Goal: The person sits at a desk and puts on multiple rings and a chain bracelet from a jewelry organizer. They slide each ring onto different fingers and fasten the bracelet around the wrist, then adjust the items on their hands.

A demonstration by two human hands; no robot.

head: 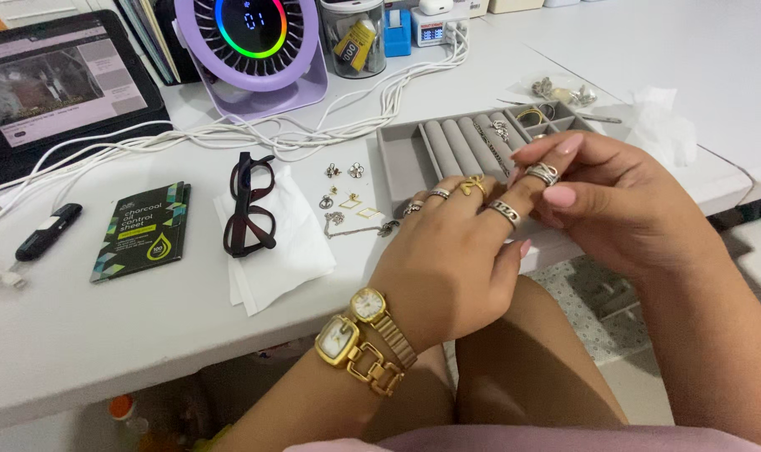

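Observation:
My left hand [447, 259] stretches over the front edge of the white table with its fingers spread, wearing several rings and two gold watches [365, 339] on the wrist. My right hand [623, 201] pinches a silver ring [543, 173] that sits on the tip of a left finger. Just behind both hands lies a grey velvet jewellery tray [405, 159] with ring rolls and a few rings in it. Loose earrings and small charms [347, 188] lie on the table left of the tray.
Dark-framed glasses [248, 205] rest on a white tissue. A black-green packet [142, 230], a black stick-shaped device [48, 232], a tablet [58, 79], a purple desk fan [255, 50], white cables [230, 134] and a clear jar [353, 38] stand further back. More jewellery [564, 90] lies behind the tray.

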